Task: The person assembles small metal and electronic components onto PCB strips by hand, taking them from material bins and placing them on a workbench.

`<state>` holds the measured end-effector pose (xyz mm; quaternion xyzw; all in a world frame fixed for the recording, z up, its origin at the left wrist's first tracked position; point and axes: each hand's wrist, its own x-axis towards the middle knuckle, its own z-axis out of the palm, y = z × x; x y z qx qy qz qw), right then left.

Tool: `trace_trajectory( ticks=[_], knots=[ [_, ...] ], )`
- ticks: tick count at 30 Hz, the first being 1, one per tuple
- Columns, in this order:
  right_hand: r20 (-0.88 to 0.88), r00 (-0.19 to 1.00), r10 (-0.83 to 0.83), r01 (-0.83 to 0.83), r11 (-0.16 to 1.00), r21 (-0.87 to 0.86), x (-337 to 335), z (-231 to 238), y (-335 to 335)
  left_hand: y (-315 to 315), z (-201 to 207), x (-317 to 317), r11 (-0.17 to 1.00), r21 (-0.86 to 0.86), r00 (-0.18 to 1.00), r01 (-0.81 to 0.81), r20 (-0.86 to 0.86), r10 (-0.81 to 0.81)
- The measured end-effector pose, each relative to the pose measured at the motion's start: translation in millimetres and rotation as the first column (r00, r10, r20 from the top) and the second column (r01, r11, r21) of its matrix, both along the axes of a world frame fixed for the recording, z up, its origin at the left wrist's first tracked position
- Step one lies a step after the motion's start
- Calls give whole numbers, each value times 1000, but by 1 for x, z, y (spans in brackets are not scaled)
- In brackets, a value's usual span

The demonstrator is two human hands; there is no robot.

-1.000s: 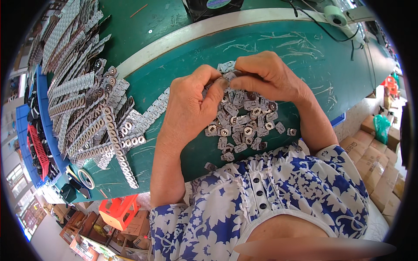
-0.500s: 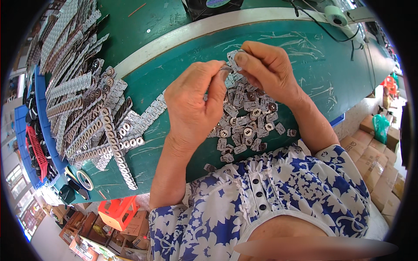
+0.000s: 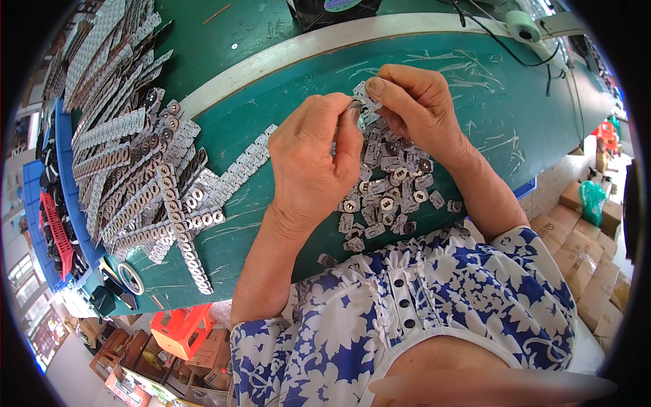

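Observation:
My two hands meet tip to tip above the green table point(image 3: 244, 88). In my right hand point(image 3: 424, 108), thumb and forefinger pinch a small flat grey piece point(image 3: 361, 88) with a patterned face. My left hand point(image 3: 313, 149) is closed in a pinch beside it, with something small and greyish at its fingertips that I cannot make out. Under and beyond my hands spreads a loose heap of small grey pieces point(image 3: 386, 203), several bearing round discs. Left of my left wrist a strip of joined pieces point(image 3: 247, 161) lies on the table.
A big pile of strips point(image 3: 135, 163) covers the left side, beside a blue bin point(image 3: 66, 169). A tape roll point(image 3: 131, 279) lies at the near left edge. At the far edge sits a black fan point(image 3: 332, 15). An orange stool point(image 3: 183, 331) and cardboard boxes point(image 3: 576, 251) stand beyond the table.
My left hand has shifted slightly right, closer to my right fingertips, uncovering more of the strip behind it. The piece in my right hand is now tilted differently.

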<state>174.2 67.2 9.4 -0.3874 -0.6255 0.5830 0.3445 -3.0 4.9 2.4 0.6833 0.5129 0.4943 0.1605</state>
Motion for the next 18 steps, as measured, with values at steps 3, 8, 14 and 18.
trace_trajectory(
  ticks=[3, 8, 14, 18],
  knots=[
    [108, 992, 64, -73, 993, 89, 8, 5, 7, 4, -2, -9, 996, -76, 978, 38, 209, -21],
    [232, 964, 128, -217, 883, 416, 12, 0, 10, 2, 11, -14, 973, -186, 971, 141, 217, -99],
    [221, 955, 195, -259, 914, 313, 17, 2, 12, -5, 12, -17, 884, -359, 920, 300, 355, -167],
    [220, 929, 299, -350, 903, 249, 14, 6, 10, -4, 18, -15, 856, -415, 906, 308, 402, -131]
  ],
)
